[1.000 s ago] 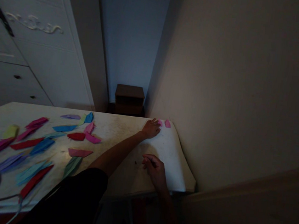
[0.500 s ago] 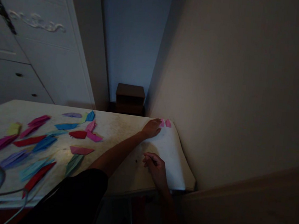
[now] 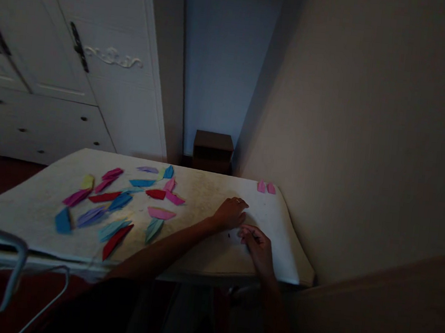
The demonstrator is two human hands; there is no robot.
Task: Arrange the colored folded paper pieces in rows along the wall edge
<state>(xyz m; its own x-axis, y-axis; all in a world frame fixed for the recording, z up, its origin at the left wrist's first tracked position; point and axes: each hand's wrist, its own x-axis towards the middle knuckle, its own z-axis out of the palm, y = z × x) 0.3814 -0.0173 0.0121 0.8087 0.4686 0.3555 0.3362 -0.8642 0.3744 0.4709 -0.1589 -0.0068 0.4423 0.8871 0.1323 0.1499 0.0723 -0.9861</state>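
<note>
My left hand [image 3: 230, 213] hovers over the right part of the white table [image 3: 204, 186], a ring on one finger. Its fingers reach out to the right, and nothing shows in them. Close by, my right hand [image 3: 258, 247] is closed, thumb and fingertips pressed together; whatever they may hold is too small or dark to make out. The hands almost touch. Beyond them, at the far right corner, a pink folded paper piece [image 3: 261, 186] stands beside another pink folded paper piece [image 3: 271, 188]. A small dark speck [image 3: 229, 235] lies left of my right hand.
Several boat-like folded papers in many colours, such as a red one [image 3: 117, 241] and a blue one [image 3: 63, 220], are scattered over the table's left half. A bent metal tube [image 3: 18, 251] rises at lower left. The wall [image 3: 347, 148] borders the right side; a white wardrobe [image 3: 129, 109] stands behind.
My left hand has left the pink folded papers at the far corner and come back near my right hand. Both pink papers stay there. The view has swung somewhat left.
</note>
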